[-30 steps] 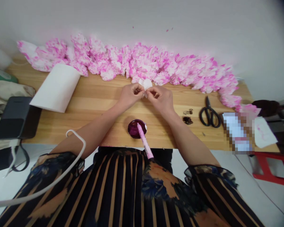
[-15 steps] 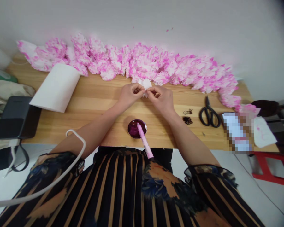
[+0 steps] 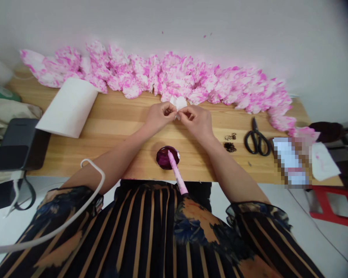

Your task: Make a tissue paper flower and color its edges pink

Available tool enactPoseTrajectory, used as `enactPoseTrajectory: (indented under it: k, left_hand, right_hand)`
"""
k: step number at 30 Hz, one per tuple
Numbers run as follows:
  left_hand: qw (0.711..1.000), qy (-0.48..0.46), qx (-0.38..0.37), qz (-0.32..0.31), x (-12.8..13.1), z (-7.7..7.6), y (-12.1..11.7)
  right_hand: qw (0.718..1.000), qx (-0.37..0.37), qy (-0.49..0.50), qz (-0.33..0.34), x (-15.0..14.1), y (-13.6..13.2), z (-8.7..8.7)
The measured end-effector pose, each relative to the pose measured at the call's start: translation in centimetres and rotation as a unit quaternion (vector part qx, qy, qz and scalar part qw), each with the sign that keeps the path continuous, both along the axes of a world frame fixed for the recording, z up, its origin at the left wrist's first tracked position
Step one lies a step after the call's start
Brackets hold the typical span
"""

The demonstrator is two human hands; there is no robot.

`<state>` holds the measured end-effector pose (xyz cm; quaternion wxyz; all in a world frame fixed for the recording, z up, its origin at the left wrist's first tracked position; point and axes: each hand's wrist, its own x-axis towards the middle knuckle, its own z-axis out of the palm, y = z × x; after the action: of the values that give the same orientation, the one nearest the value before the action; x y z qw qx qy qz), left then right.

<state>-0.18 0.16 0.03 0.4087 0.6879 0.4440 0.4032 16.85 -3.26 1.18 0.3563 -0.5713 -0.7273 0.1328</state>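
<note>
Both hands meet at the middle of the table, pinching a small piece of white tissue paper (image 3: 181, 102) between them. My left hand (image 3: 161, 115) grips it from the left with thumb and forefinger. From the right, my right hand (image 3: 197, 119) holds it in the same kind of pinch, fingertips almost touching the left ones. The paper fans out beyond the fingertips, and its gathered part is hidden. Just behind it runs a long heap of crumpled pink-and-white paper flowers (image 3: 174, 73). Nearer me, a pink marker (image 3: 177, 173) leans with its tip in a dark purple dish (image 3: 162, 159).
Black-handled scissors (image 3: 256, 139) lie to the right, beside a small pile of dark bands (image 3: 229, 147). Farther right are a blurred phone (image 3: 290, 162) and a stained white sheet (image 3: 324, 162). A white paper roll (image 3: 68, 108) and a black box-shaped device (image 3: 19, 144) stand left.
Almost nothing differs. Both hands keep their pinch on the white tissue paper, with only a very slight shift of the fingers.
</note>
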Motion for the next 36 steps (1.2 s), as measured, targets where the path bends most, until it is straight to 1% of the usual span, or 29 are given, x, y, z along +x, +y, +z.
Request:
enactPoseTrajectory:
  k: [6, 10, 15, 21, 27, 36]
  left_hand:
    - [1.0, -0.002, -0.002, -0.001, -0.02, 0.02, 0.04]
    - [1.0, -0.002, 0.001, 0.002, -0.06, 0.02, 0.12]
    - [1.0, 0.006, 0.002, -0.002, -0.06, 0.05, 0.05]
    - [1.0, 0.019, 0.003, -0.004, -0.01, 0.12, -0.05]
    - [1.0, 0.006, -0.006, -0.003, -0.03, 0.09, 0.07]
    - [1.0, -0.007, -0.007, -0.001, -0.07, -0.45, 0.43]
  right_hand:
    - [1.0, -0.003, 0.005, -0.013, 0.09, 0.07, 0.17]
    - [1.0, -0.004, 0.009, -0.006, 0.27, 0.14, 0.25]
    - [1.0, -0.006, -0.009, 0.012, 0.25, 0.16, 0.1]
    - [1.0, -0.001, -0.026, -0.004, 0.04, 0.05, 0.03]
    - [1.0, -0.011, 0.004, 0.0, -0.05, -0.1, 0.31]
    - [1.0, -0.011, 0.018, -0.012, 0.26, 0.12, 0.26]
